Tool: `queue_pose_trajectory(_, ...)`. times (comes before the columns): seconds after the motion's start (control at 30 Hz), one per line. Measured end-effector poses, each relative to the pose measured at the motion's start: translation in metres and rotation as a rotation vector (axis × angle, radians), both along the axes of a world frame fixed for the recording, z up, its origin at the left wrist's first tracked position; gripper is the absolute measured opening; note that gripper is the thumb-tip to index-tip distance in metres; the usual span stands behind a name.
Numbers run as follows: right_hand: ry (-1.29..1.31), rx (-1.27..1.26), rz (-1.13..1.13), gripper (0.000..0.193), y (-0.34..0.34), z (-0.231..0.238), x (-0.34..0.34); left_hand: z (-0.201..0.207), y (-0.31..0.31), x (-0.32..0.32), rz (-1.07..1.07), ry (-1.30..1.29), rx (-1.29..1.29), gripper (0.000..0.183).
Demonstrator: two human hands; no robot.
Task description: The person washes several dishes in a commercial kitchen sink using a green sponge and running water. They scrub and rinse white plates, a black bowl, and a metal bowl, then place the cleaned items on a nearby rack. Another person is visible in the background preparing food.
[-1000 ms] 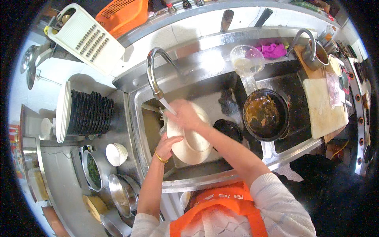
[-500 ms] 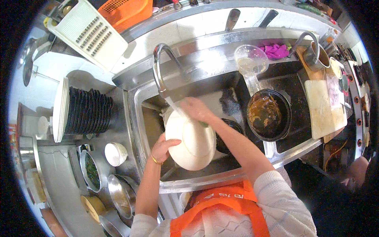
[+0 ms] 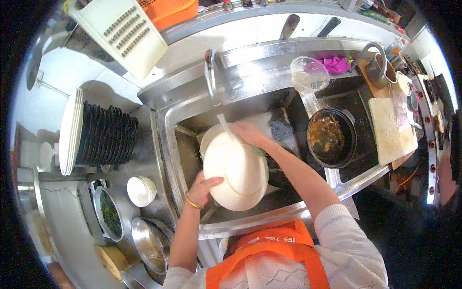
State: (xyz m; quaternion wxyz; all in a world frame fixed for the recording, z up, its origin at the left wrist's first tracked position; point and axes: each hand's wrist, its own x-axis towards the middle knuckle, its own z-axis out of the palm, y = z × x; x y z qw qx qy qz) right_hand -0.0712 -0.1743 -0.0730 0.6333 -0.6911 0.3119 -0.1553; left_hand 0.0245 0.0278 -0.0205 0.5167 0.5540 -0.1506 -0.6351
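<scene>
Over the left basin of the sink (image 3: 186, 161), my left hand (image 3: 202, 189) grips the near-left edge of a large white oval plate (image 3: 239, 176), thumb on its face. The plate is tilted, and the pale rim of another dish (image 3: 210, 136) shows behind its far-left edge. My right hand (image 3: 251, 135) lies at the plate's far right edge, fingers bent over it. Under that palm a bit of a green pad (image 3: 261, 152) shows, mostly hidden. Water runs from the curved faucet (image 3: 211, 79) onto the plate's far end, close to my right fingers.
A black pan (image 3: 332, 138) with brown residue sits in the right basin. Behind it are a clear plastic bowl (image 3: 309, 74) and a purple cloth (image 3: 337, 65). A cutting board (image 3: 392, 130) lies right. Stacked dark plates (image 3: 107, 136) and white bowls (image 3: 141, 191) stand left.
The whole view has shifted slightly. My right hand has slid a little along the plate's far edge, away from the faucet. My left hand keeps its grip, and the water still runs.
</scene>
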Motion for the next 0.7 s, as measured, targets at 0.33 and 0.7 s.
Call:
queue_pose_trajectory(0.33,0.07,-0.117,0.011,0.046,0.005,0.0,0.015,0.002,-0.002,0.018,0.03,0.155,-0.093,0.046)
queue_pose_trajectory(0.7,0.001,-0.624,-0.254,0.041,0.089,-0.022,-0.048,-0.01,-0.009,0.01,0.446,0.132,-0.121,0.05)
